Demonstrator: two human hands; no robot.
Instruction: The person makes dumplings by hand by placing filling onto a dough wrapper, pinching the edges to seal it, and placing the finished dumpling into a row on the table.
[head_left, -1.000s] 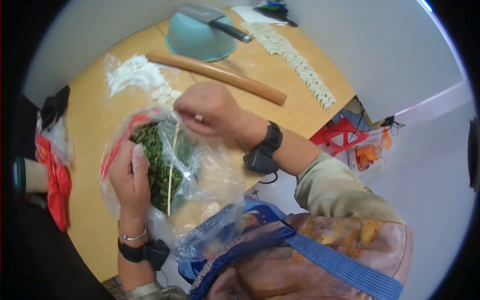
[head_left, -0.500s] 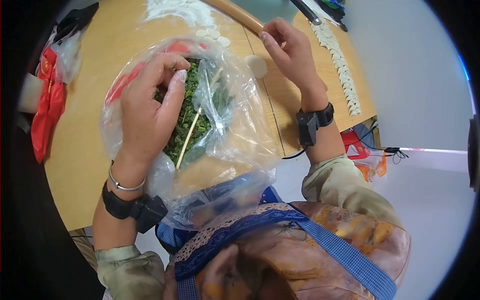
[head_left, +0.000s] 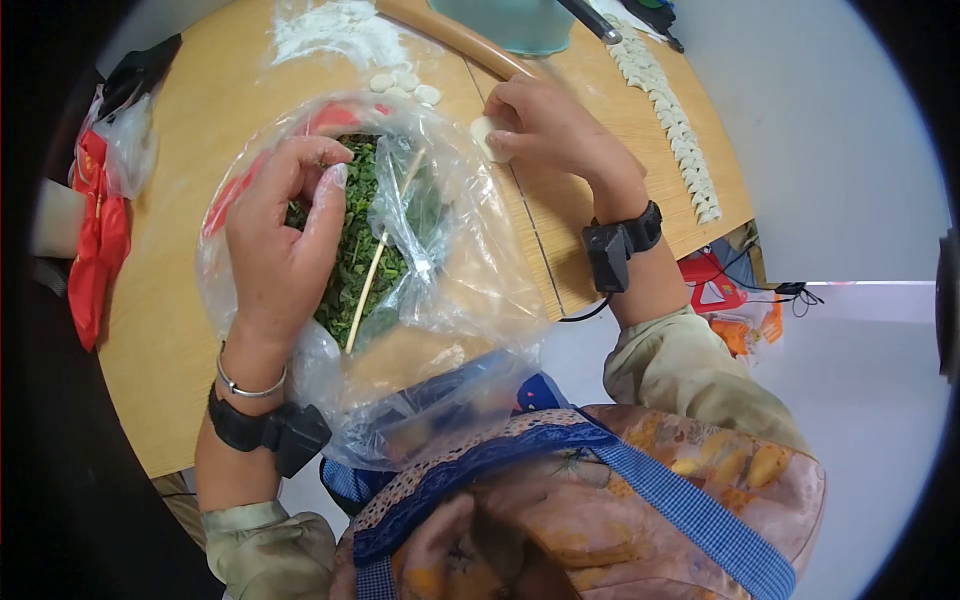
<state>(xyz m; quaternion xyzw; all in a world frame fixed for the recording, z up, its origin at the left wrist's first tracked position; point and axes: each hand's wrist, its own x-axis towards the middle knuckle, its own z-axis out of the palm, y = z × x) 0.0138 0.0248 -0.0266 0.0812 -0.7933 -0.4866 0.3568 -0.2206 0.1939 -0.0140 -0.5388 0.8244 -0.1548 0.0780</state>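
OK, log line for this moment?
right hand: at dough round | left hand: curled over chopped greens | stick: lying across greens

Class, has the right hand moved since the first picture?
Yes: the right hand has moved rightward, closer to the row of shaped dough pieces, from the rim of the plastic bag to the lone dough round.

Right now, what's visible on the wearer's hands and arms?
Left hand: silver bangle at the wrist, black strap with a boxy black module below it. Right hand: similar black strap and module, dark cable nearby. Both sleeves pale olive, ending on the forearms. No gloves; whitish residue on the left thumb.
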